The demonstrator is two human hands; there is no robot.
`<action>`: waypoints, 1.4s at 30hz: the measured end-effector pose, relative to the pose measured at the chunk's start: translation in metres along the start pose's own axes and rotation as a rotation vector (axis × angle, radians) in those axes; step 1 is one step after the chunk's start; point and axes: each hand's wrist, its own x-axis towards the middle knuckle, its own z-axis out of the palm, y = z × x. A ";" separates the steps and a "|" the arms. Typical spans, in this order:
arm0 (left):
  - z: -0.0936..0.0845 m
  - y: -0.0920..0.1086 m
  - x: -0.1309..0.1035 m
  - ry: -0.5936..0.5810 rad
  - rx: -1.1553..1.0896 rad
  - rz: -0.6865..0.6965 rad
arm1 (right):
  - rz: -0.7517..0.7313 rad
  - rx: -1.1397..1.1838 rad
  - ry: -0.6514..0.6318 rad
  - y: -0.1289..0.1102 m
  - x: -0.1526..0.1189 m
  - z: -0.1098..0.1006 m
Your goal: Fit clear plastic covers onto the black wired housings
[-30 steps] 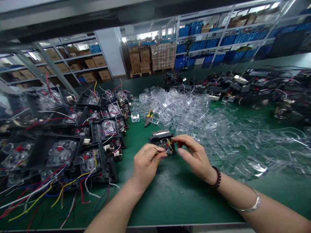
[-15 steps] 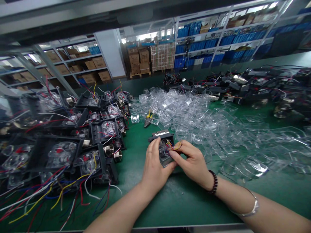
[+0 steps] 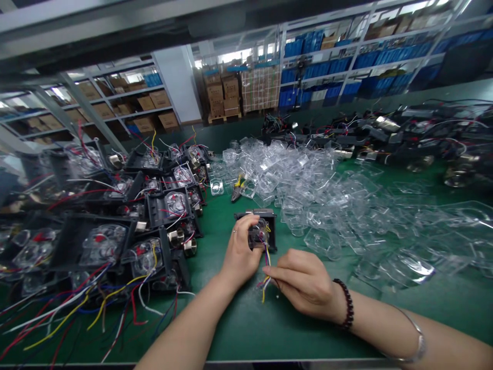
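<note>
My left hand (image 3: pixel 242 249) grips a dark grey housing (image 3: pixel 271 231) from its left side, fingers over the rim and thumb below. A clear part sits inside the housing, partly covered by the fingers. Out of its near side comes a bundle of coloured wires (image 3: pixel 267 257) in yellow, white, blue and red. My right hand (image 3: pixel 306 282) pinches these wires between thumb and fingers, near their loose ends, just in front of the housing. A metal fitting lies along the housing's far edge.
Several similar grey housings (image 3: pixel 92 241) with trailing wires are piled on the left. A heap of clear plastic covers (image 3: pixel 292 169) spreads behind and to the right. Yellow-handled pliers (image 3: pixel 238 189) lie on the green table (image 3: pixel 215 226). More dark assemblies (image 3: pixel 370 128) line the back right.
My right hand has moved down toward me, drawing the wires out of the housing into a straight bundle. The housing has turned a little in my left hand.
</note>
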 end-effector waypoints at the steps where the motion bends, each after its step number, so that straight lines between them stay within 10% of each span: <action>1: 0.000 0.001 0.000 0.002 0.011 0.010 | -0.019 0.011 -0.008 -0.001 0.000 0.000; 7: -0.003 0.014 -0.002 -0.061 0.158 0.000 | 0.093 0.212 0.060 0.001 0.005 -0.007; 15: -0.008 0.022 -0.002 -0.217 0.211 -0.077 | 0.824 0.157 0.175 0.033 0.004 0.003; 27: -0.010 0.023 -0.002 -0.212 0.202 -0.045 | 0.158 0.269 -0.127 0.013 0.008 -0.011; 42: -0.009 0.022 -0.001 -0.180 0.184 -0.070 | 0.075 0.002 0.055 0.015 0.006 -0.006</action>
